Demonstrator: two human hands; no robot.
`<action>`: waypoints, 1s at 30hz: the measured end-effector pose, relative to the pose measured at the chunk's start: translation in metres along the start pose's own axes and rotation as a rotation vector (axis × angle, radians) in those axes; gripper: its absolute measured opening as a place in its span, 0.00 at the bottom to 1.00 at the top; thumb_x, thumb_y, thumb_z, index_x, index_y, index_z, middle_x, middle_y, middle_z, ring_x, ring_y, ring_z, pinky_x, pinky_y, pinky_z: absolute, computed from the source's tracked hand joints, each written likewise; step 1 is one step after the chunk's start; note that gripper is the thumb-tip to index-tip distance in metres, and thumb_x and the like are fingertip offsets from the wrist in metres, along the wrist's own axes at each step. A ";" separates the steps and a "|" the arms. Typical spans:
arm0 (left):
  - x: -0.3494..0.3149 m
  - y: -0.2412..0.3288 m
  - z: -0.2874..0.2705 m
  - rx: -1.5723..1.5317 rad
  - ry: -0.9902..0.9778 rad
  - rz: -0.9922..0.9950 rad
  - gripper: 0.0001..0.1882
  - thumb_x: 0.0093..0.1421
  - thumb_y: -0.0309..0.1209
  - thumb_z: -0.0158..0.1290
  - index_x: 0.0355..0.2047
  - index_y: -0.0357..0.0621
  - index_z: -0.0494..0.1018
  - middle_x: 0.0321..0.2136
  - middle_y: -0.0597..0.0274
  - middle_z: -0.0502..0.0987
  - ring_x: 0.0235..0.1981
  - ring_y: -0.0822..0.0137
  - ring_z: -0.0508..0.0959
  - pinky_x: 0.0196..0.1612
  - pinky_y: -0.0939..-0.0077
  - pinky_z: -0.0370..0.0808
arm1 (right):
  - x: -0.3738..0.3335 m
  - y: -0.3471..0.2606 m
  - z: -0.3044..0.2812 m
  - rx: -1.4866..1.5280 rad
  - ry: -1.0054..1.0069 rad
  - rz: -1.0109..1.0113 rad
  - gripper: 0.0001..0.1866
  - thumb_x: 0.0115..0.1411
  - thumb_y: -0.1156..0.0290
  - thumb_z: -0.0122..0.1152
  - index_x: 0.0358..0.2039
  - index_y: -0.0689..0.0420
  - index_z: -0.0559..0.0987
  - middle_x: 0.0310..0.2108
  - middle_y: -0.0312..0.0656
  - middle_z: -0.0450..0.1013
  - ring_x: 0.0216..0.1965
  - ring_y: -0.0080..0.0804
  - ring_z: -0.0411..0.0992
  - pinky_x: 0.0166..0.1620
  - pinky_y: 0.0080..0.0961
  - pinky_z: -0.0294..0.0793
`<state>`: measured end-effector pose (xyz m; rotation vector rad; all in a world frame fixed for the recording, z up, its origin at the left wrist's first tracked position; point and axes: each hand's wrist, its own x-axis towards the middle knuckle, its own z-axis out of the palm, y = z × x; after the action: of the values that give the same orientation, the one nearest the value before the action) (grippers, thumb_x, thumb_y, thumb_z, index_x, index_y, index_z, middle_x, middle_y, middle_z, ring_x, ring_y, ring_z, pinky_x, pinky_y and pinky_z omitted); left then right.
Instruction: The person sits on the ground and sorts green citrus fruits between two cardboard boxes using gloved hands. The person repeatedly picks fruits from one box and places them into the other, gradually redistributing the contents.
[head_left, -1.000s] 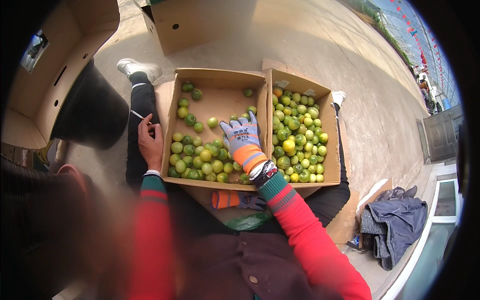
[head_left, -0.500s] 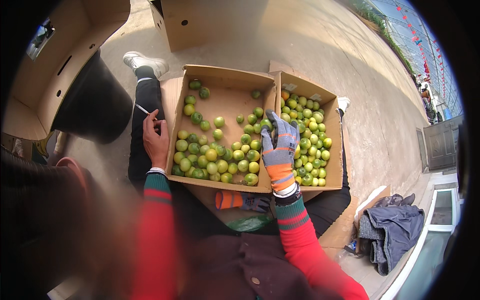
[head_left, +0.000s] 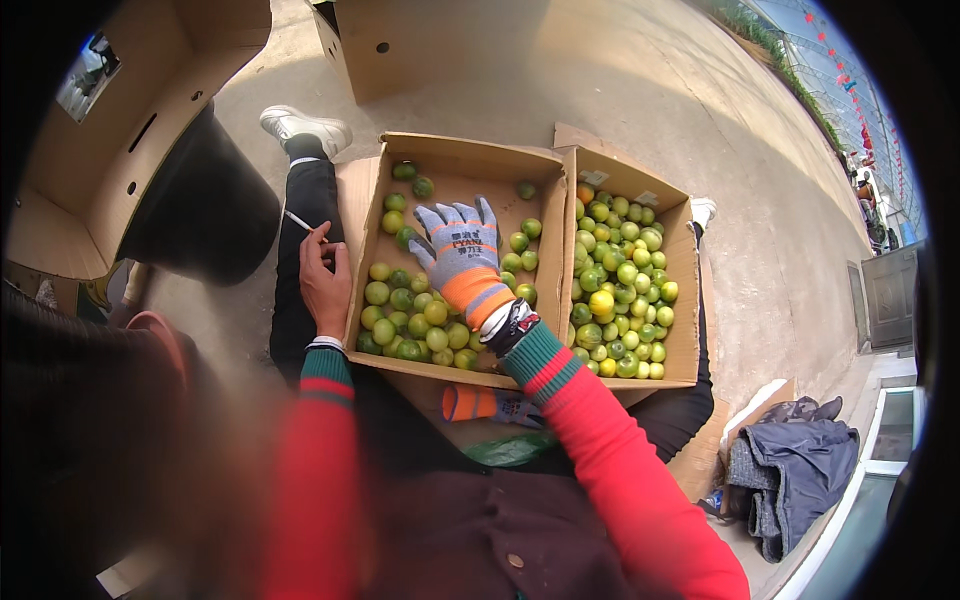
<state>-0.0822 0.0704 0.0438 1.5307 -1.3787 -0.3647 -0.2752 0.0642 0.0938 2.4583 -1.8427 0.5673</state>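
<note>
Two cardboard boxes noted side by side across the seated person's lap, walls touching along the middle. Left box (head_left: pixel 455 160) about half full: green and yellow-green fruit (head_left: pixel 415 315) heaped toward the near side and left wall, bare cardboard at the far right corner. Right box (head_left: pixel 685 300) filled more densely with the same fruit, a few yellow pieces (head_left: pixel 601 302) among the green.

Right hand (head_left: pixel 462 250), in a grey knit glove with orange cuff, laid palm down over the fruit in the left box; fingers spread and extended, gripping nothing visible. Any fruit beneath the palm hidden; cannot tell. Wristband seen between glove and striped red sleeve.

Left hand (head_left: pixel 325 280), bare, resting on the outer left wall of the left box, fingers curled, a thin white cigarette (head_left: pixel 299 221) pinched between them.

Spare orange-cuffed glove (head_left: pixel 490 404) lying on the lap just below the boxes. White shoe (head_left: pixel 305 127) at the end of the outstretched left leg. Large empty carton (head_left: pixel 110 130) at left, another carton (head_left: pixel 440 40) beyond the boxes. Grey jacket (head_left: pixel 795 470) bundled on the concrete floor at lower right.
</note>
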 end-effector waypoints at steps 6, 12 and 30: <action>-0.003 -0.001 0.000 -0.002 0.007 0.004 0.18 0.55 0.23 0.51 0.48 0.41 0.70 0.41 0.59 0.73 0.33 0.69 0.76 0.36 0.75 0.72 | 0.024 -0.020 0.068 -0.187 -0.341 0.109 0.30 0.53 0.49 0.58 0.53 0.52 0.69 0.44 0.41 0.71 0.50 0.40 0.66 0.64 0.47 0.44; -0.003 -0.005 0.000 -0.013 -0.005 0.023 0.17 0.57 0.23 0.49 0.48 0.40 0.70 0.42 0.58 0.72 0.34 0.67 0.75 0.39 0.74 0.71 | 0.003 -0.009 0.045 0.045 -0.233 0.181 0.28 0.53 0.51 0.60 0.52 0.49 0.69 0.44 0.40 0.71 0.50 0.37 0.66 0.64 0.44 0.45; 0.001 -0.012 -0.005 0.025 -0.013 0.060 0.18 0.57 0.23 0.51 0.49 0.41 0.70 0.41 0.56 0.72 0.33 0.68 0.75 0.36 0.76 0.75 | -0.174 0.173 -0.064 -0.126 0.205 0.750 0.25 0.59 0.55 0.54 0.57 0.45 0.68 0.57 0.42 0.64 0.60 0.40 0.59 0.63 0.46 0.46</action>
<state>-0.0710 0.0697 0.0365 1.5059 -1.4403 -0.3220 -0.4956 0.1866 0.0669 1.5005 -2.5671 0.6503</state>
